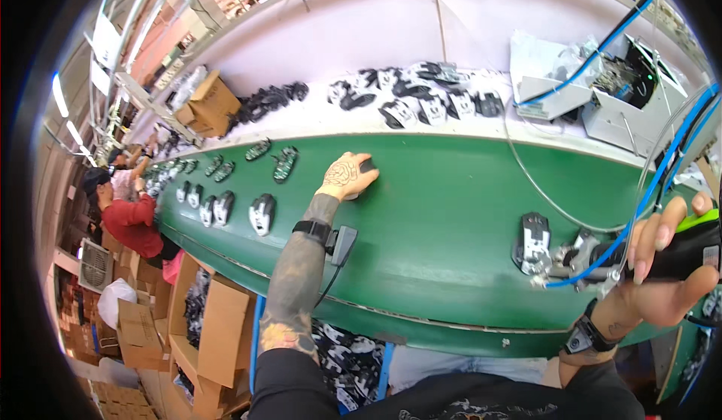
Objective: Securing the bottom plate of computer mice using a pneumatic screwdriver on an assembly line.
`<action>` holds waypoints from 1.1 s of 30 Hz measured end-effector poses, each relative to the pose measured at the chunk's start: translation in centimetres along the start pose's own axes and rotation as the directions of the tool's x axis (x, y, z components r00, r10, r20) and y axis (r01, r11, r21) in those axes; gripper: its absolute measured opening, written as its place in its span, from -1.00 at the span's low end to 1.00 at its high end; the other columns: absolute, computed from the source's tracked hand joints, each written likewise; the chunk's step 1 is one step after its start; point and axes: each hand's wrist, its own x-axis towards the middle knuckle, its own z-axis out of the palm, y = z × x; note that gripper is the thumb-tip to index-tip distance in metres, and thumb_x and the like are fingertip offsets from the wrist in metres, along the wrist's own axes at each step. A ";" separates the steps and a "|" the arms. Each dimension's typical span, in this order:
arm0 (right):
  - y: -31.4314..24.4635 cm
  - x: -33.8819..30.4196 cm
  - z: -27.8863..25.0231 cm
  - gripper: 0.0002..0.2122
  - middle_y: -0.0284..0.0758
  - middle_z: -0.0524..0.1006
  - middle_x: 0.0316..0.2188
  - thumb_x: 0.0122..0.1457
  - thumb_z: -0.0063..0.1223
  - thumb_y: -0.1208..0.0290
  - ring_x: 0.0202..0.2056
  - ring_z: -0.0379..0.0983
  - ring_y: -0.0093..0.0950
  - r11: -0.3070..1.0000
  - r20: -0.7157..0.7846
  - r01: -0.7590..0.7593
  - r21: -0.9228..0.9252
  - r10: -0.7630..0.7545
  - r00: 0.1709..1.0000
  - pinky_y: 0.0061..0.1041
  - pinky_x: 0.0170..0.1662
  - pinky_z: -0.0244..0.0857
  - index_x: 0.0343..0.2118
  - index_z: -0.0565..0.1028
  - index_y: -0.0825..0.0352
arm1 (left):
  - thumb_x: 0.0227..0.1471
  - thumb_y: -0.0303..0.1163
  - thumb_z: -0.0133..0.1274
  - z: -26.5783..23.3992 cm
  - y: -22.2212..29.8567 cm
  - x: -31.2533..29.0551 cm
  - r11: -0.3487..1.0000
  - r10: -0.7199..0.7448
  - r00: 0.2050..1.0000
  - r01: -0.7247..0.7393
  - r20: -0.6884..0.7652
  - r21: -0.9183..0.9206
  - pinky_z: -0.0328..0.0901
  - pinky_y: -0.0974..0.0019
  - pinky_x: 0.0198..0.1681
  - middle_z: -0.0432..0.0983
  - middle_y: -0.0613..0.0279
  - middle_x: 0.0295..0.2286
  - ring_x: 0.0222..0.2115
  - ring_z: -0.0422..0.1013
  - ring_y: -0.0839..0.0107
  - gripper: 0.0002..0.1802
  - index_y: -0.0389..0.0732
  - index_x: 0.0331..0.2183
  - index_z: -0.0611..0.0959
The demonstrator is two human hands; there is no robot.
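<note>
My left hand (347, 175) reaches out over the green belt, fingers curled over a dark computer mouse part (368, 166) that it mostly hides. At the right, my right hand (658, 258) is wrapped round a black power screwdriver (681, 251) with a bright green band. The tool lies nearly level, its metal nose (575, 258) pointing left. Just beyond that nose sits a black-and-white mouse shell (532, 241) on the belt; whether the two touch I cannot tell.
Several mouse shells (262, 213) and green circuit-board pieces (285, 163) lie along the belt (436, 217) at left. More shells cover the white shelf (312, 123) behind. A screw feeder box (632, 123), blue hose (673, 153), cartons (222, 330) and co-workers (131, 221) surround it.
</note>
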 end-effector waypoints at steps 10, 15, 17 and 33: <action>1.1 0.8 -0.8 -0.29 -0.28 0.35 -0.26 0.16 -0.11 -0.22 -0.63 0.27 -0.59 0.953 -0.029 0.290 0.091 -0.289 0.957 -0.53 -0.51 0.18 0.14 0.14 0.32 | 0.17 -0.15 -0.14 3.8 19.6 -9.9 -0.747 0.427 0.904 0.359 0.011 -0.560 0.43 -0.03 -0.19 0.40 0.13 -0.09 -0.25 0.45 0.18 -0.52 -0.10 0.09 0.36; 1.6 0.8 -1.3 -0.37 -0.29 0.33 -0.25 0.20 -0.04 -0.07 -0.61 0.20 -0.64 0.946 0.081 0.309 0.097 -0.317 0.945 -0.56 -0.43 0.12 0.10 0.20 0.42 | 0.10 -0.20 -0.12 5.6 20.6 -11.9 -0.640 0.544 0.834 0.483 0.091 -0.598 0.43 0.00 -0.14 0.31 0.08 -0.02 -0.20 0.43 0.20 -0.37 -0.09 0.20 0.20; 1.9 0.9 -1.3 -0.37 -0.29 0.33 -0.25 0.19 -0.03 -0.07 -0.61 0.20 -0.64 0.951 0.092 0.298 0.079 -0.305 0.948 -0.57 -0.44 0.12 0.10 0.21 0.42 | 0.09 -0.21 -0.11 5.5 21.0 -12.6 -0.631 0.564 0.820 0.501 0.093 -0.592 0.43 0.00 -0.14 0.29 0.06 -0.03 -0.20 0.43 0.20 -0.35 -0.10 0.21 0.18; 1.5 1.1 -1.4 -0.35 -0.30 0.34 -0.28 0.21 -0.10 -0.12 -0.59 0.27 -0.62 0.975 0.188 0.221 0.012 -0.219 0.957 -0.56 -0.43 0.23 0.14 0.19 0.36 | 0.08 -0.23 -0.08 4.8 21.1 -13.6 -0.628 0.587 0.808 0.494 0.050 -0.601 0.46 0.10 -0.16 0.31 0.01 -0.09 -0.20 0.43 0.23 -0.29 -0.19 0.22 0.13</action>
